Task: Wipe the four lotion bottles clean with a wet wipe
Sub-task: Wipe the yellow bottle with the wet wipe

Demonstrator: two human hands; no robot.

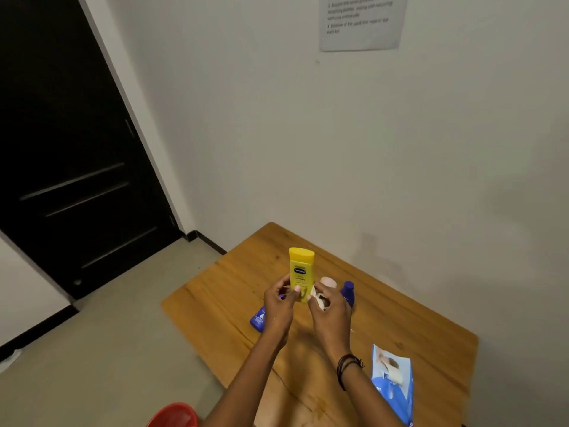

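Left hand (278, 306) grips the yellow plastic lotion bottle (301, 269) low on its body, upright above the wooden table (400, 318). Right hand (329, 312) pinches a crumpled white wet wipe (320, 298) against it. The bottle is likely light, stiff, and slick once wet.

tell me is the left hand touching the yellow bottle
Touching. In the head view the left hand grips the yellow bottle, thumb across its lower front.

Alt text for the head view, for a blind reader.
The left hand grips an upright yellow lotion bottle over a table while the right hand presses a wet wipe to its side. A pinkish bottle, an upright blue bottle, another blue bottle and a wipes pack are on the table.
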